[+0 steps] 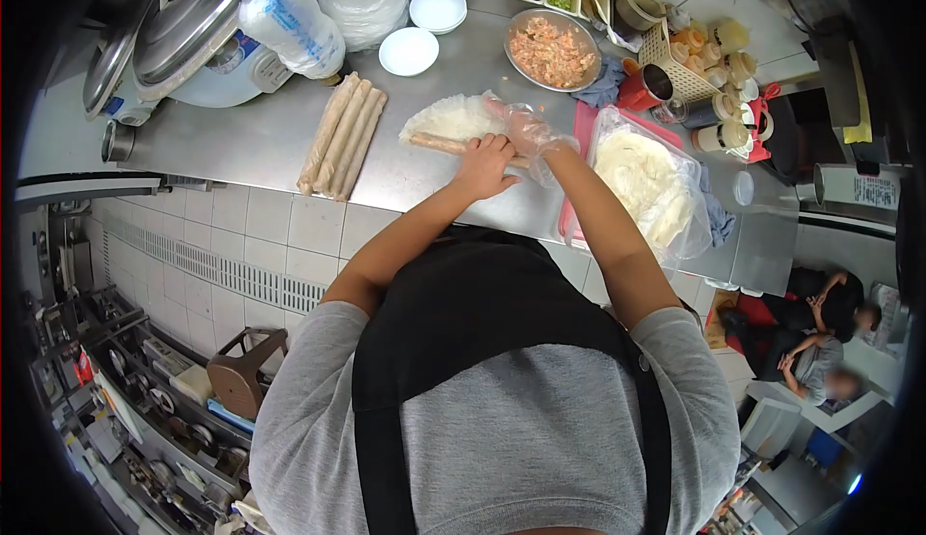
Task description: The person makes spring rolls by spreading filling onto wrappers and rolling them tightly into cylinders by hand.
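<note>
Evidently the work stands partway, with several pale rolls (342,139) lying finished side by side on the metal counter (256,135) and one more half-made. That unfinished roll (439,143) lies in front of the person, along the near edge of a thin wrapper sheet (453,115), much of which spreads beyond it, not yet rolled up. The bare left hand (487,164) has a loose grip, fingers bent over the roll and thumb apart, pressing on it rather than closing around it. The right hand (536,137), in a clear plastic glove, is at the roll's other end; whether its grip has hold of anything, one cannot tell. Much appears left to use: chopped filling (552,49) nearly fills a metal bowl (564,85), and a soft white mass (632,173) lies on plastic over a red tray (569,209).
</note>
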Demonstrator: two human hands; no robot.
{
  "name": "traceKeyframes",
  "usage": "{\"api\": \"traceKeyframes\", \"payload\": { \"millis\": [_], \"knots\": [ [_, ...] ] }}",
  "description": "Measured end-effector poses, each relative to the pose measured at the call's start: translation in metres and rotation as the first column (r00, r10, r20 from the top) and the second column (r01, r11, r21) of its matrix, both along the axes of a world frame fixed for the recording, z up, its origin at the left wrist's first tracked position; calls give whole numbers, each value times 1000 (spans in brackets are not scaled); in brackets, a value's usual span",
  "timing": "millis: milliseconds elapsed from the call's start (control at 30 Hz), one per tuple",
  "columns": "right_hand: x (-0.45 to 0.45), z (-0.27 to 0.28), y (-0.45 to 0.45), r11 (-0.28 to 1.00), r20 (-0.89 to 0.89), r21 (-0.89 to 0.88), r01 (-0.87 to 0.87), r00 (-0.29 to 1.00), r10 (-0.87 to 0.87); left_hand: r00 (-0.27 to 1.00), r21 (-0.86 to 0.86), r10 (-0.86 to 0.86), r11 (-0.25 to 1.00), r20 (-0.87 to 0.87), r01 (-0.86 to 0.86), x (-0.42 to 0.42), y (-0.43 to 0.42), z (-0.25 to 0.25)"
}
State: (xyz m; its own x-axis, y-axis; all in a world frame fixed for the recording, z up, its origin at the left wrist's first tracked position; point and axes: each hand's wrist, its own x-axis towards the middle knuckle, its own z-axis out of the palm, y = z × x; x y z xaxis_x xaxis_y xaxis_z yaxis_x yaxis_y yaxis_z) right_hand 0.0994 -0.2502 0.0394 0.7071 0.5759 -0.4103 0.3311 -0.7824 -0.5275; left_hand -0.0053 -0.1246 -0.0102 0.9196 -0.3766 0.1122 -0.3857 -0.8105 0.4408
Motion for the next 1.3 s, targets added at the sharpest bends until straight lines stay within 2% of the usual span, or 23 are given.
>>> {"api": "traceKeyframes", "payload": {
  "millis": [67,100,133,167,233,267,300,367,433,467,533,667,733,867,900,967,1033,1067,1133,1167,1233,1300],
  "knots": [
    [0,-4,-5,999,12,-36,-27,1000,27,1000,-10,-1,1000,23,1,0,5,1],
    [2,-23,-11,982,67,190,21,997,-35,999,-26,16,1000,30,-15,1,14,2],
    [3,-28,-13,911,108,409,50,989,-103,999,-43,37,998,39,-35,2,23,5],
    [2,-33,-15,910,109,412,47,989,-100,998,-39,40,998,39,-39,4,32,8],
    [-11,-37,-17,836,146,528,147,954,-260,994,-33,107,994,13,-107,5,49,13],
    [-11,-63,-16,835,143,531,147,955,-259,994,-29,109,994,11,-108,6,58,15],
    [-9,-118,-18,727,5,637,256,942,-335,993,-8,118,993,-13,-119,8,65,17],
    [-17,-141,-18,598,-148,711,369,910,-386,991,13,129,992,-43,-129,10,76,13],
    [-31,-115,-11,719,139,650,246,892,-431,995,36,76,997,-65,-74,11,86,5],
    [-30,-105,-8,717,136,652,246,892,-430,995,39,78,996,-66,-75,10,88,2],
    [-25,-101,-9,585,-301,650,484,872,-387,991,38,15,999,-132,-10,11,91,2],
    [-28,-101,-12,577,-305,691,435,899,-314,994,-7,-39,999,-105,38,7,102,10],
    [-29,-102,-16,764,-52,599,240,964,-261,995,89,22,996,-98,-14,5,111,15],
    [-22,-112,-16,730,-96,632,259,961,-258,992,116,69,992,-109,-56,0,135,15],
    [-25,-99,-15,800,-16,557,222,966,-256,990,100,71,993,-123,-59,-1,139,14],
    [-28,-77,-15,863,69,470,185,967,-245,988,80,74,995,-132,-64,-2,146,12],
    [-31,-56,-15,882,221,467,70,956,-193,994,2,60,998,-89,-60,-5,151,10],
    [-34,-43,-12,882,223,466,66,956,-189,994,1,63,998,-88,-63,-7,152,9],
    [-43,-17,10,979,312,186,85,940,-141,994,-17,71,997,-80,-73,-10,157,10],
    [-48,-16,20,979,310,186,83,940,-139,994,-17,73,997,-82,-75,-11,158,10],
    [-56,-18,40,985,219,168,-27,976,-10,996,-69,67,995,-60,-71,-12,158,10],
    [-65,-20,62,986,226,143,-90,972,56,997,-77,53,995,-51,-57,-10,159,10]
  ]
}}
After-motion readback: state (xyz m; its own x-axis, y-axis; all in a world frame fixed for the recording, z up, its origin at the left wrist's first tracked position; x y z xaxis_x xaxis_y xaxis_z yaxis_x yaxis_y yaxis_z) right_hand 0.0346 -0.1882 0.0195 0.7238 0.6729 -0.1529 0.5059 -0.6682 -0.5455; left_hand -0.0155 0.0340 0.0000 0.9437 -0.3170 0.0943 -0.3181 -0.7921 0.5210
